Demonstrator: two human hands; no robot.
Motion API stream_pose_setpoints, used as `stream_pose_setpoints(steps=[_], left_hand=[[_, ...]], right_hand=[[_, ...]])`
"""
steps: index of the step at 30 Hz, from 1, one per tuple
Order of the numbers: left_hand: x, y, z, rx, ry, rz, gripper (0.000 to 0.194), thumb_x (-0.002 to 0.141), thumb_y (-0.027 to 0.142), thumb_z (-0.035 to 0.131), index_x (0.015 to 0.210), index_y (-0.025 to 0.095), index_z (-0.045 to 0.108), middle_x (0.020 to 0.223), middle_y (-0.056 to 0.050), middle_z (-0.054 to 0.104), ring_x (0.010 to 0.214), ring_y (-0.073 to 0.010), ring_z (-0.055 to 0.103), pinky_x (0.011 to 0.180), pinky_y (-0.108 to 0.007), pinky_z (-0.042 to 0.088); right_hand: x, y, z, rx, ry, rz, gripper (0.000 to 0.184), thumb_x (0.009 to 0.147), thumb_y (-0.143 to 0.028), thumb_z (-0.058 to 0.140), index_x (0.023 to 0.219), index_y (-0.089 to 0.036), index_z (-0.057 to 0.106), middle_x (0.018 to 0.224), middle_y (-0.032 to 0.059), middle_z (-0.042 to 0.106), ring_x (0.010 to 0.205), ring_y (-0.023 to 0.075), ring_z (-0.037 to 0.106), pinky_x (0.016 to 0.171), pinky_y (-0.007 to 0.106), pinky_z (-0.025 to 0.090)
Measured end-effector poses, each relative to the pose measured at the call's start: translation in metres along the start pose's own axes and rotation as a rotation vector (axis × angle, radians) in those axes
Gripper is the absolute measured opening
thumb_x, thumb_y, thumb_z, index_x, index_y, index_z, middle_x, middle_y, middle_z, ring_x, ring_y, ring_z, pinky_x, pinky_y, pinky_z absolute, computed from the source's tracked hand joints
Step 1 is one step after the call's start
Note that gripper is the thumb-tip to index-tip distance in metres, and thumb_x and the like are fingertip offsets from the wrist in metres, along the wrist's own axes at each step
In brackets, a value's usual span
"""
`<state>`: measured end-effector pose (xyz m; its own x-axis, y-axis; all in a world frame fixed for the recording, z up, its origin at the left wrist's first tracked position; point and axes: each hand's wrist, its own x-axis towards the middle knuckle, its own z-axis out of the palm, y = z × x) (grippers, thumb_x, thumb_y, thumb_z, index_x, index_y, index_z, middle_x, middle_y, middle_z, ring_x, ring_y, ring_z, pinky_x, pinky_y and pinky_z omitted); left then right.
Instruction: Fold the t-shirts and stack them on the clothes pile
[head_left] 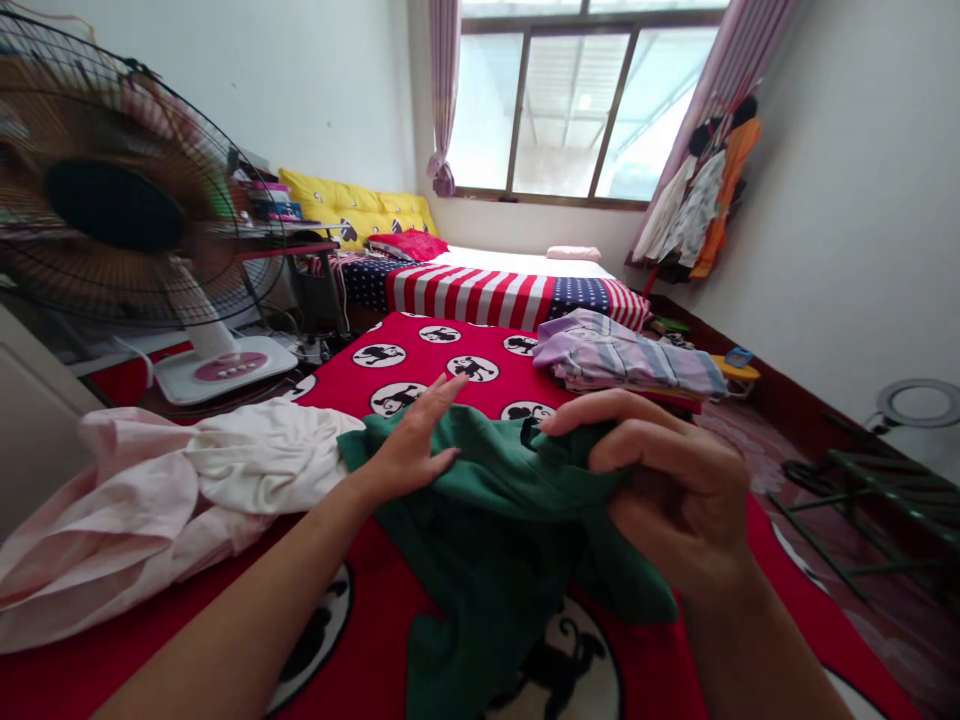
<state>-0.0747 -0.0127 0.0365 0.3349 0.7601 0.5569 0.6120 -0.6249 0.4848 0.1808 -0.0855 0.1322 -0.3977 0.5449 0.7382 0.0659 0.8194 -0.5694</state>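
Note:
A dark green garment (487, 570) lies crumpled before me on a red bedspread (480, 340) printed with black monkeys in white circles. My left hand (416, 440) rests on its upper left part, fingers stretched out and thumb apart. At the upper right, my right hand (667, 480) pinches a fold of the green cloth between thumb and fingers. A small black patch, perhaps a label, shows beside those fingertips. Left of the garment, touching it, is a white cloth (274, 450) bunched over a pale pink one (112, 520).
Folded clothes (615, 350) are stacked at the right of the bedspread. A running fan (217, 360) stands on the left. Behind lies another bed with a flag-patterned cover (480, 295). A green metal rack (892, 510) stands on the floor at right; clothes hang (705, 210) by the window.

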Motion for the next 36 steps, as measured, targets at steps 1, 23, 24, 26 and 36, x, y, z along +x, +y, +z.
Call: stream_pose_setpoints(steps=[1, 23, 24, 26, 36], left_hand=[[-0.001, 0.002, 0.002, 0.023, -0.077, 0.036, 0.088, 0.07, 0.012, 0.061, 0.15, 0.024, 0.025, 0.151, -0.009, 0.036, 0.143, -0.0282, 0.024, 0.117, -0.049, 0.017], [-0.009, -0.067, -0.041, -0.489, 1.16, -0.525, 0.016, 0.069, 0.021, 0.062, 0.083, 0.016, 0.056, 0.073, 0.004, 0.059, 0.067, -0.0105, 0.054, 0.067, -0.024, 0.047], [-0.009, -0.067, -0.041, -0.483, 1.166, -0.526, 0.016, 0.069, 0.022, 0.062, 0.083, 0.017, 0.056, 0.073, 0.004, 0.06, 0.067, -0.011, 0.054, 0.067, -0.024, 0.047], [-0.008, -0.066, -0.04, -0.472, 1.176, -0.541, 0.016, 0.069, 0.023, 0.063, 0.082, 0.018, 0.056, 0.073, 0.003, 0.059, 0.066, -0.0121, 0.054, 0.065, -0.024, 0.046], [-0.008, -0.07, -0.042, -0.541, 1.166, -0.51, 0.019, 0.066, 0.025, 0.064, 0.082, 0.016, 0.06, 0.073, 0.003, 0.059, 0.067, -0.0118, 0.054, 0.066, -0.024, 0.045]], right_hand=[[0.0, -0.002, 0.001, -0.004, -0.031, 0.005, 0.027, 0.067, -0.002, 0.05, 0.079, -0.024, 0.061, 0.107, 0.005, 0.066, 0.087, 0.0199, 0.065, 0.064, 0.029, 0.053], [-0.006, 0.034, 0.0, -0.7, -0.685, 0.571, 0.048, 0.062, -0.033, 0.08, 0.108, -0.03, 0.069, 0.09, 0.0024, 0.07, 0.079, 0.0214, 0.064, 0.063, 0.027, 0.043], [-0.006, 0.035, 0.005, -0.73, -0.727, 0.556, 0.052, 0.059, -0.037, 0.082, 0.109, -0.029, 0.069, 0.092, 0.003, 0.07, 0.081, 0.0229, 0.064, 0.064, 0.028, 0.043], [-0.007, 0.036, 0.02, -0.759, -0.821, 0.511, 0.061, 0.053, -0.043, 0.085, 0.109, -0.026, 0.069, 0.098, 0.0051, 0.069, 0.086, 0.0265, 0.063, 0.067, 0.031, 0.044], [-0.003, 0.057, 0.021, -0.588, -0.154, 0.518, 0.017, 0.081, -0.014, 0.054, 0.085, -0.021, 0.069, 0.078, 0.0034, 0.067, 0.077, 0.0199, 0.06, 0.066, 0.029, 0.043]])
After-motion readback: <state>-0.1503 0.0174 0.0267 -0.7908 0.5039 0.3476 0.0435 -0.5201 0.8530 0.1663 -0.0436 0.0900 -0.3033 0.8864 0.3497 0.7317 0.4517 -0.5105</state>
